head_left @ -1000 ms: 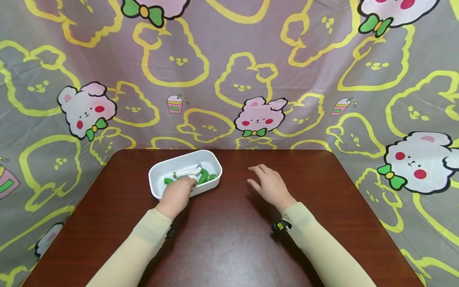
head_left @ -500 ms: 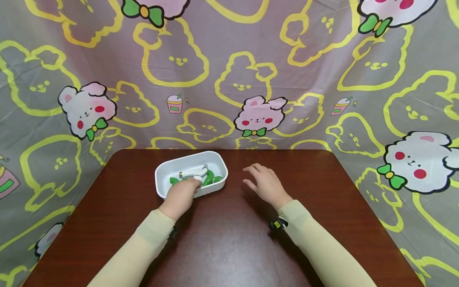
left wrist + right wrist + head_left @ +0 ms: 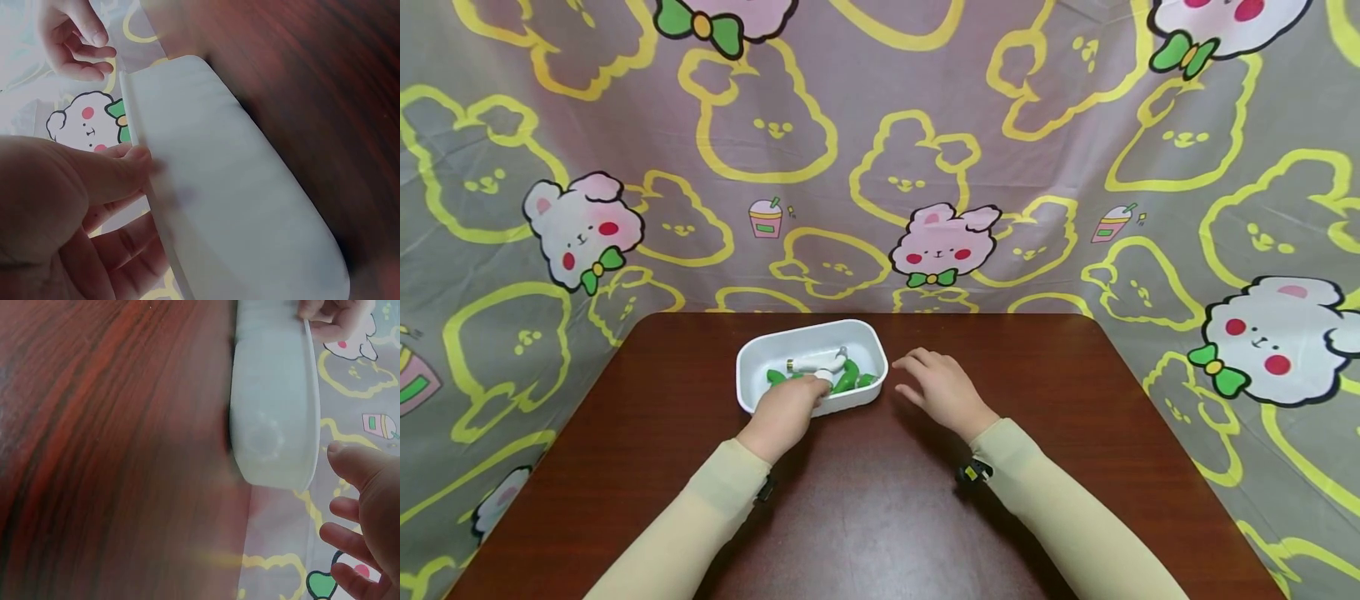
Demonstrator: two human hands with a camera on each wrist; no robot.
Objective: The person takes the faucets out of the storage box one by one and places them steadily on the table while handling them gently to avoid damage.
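Observation:
A white rectangular tray (image 3: 859,398) with rounded corners stands on the table, left of the middle. My left hand (image 3: 784,417) pinches its near rim, the thumb on the outer wall (image 3: 231,175) in the left wrist view and the fingers curled inside. My right hand (image 3: 943,392) hovers beside the tray's right end, fingers spread and holding nothing; the right wrist view shows its thumb and fingers apart from the wall. Inside the tray lie a white elongated piece (image 3: 812,363) with a gold-coloured end and green curved pieces (image 3: 847,377). Part of the contents is hidden behind my left hand.
The dark red-brown wooden table (image 3: 865,517) reaches back to a curtain (image 3: 850,100) printed with yellow outlines and white rabbits, which also runs along both sides. Each sleeved forearm has a small black device (image 3: 975,472) at the wrist.
The tray has slid to the right along the table with my left hand on its rim. My right hand has shifted a little left, closer to the tray's end.

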